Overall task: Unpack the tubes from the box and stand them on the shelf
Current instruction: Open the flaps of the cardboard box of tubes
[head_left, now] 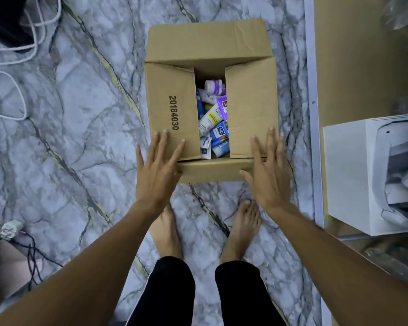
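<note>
From the head camera I looked straight down, and the cardboard box (172,109) sat on the marble-patterned floor (80,114) just ahead of the person's bare feet (242,227). Its two side flaps lay folded partway inward with a gap between them, the far flap was turned back, and the left flap carried a printed number. Through that gap I saw the tubes (211,120), white, blue and purple, lying jumbled on their sides inside the box, none of them out. The left hand (158,170) was spread flat, fingers straight and apart, fingertips over the near corner of the left flap, gripping nothing. The right hand (267,170) matched it over the right flap's near corner, fingers straight, palm down, nothing held. Whether either palm pressed the cardboard or hovered just above, I could not tell. White cables (10,55) looped on the floor far left, and a white carton (349,175) stood off to the right.
</note>
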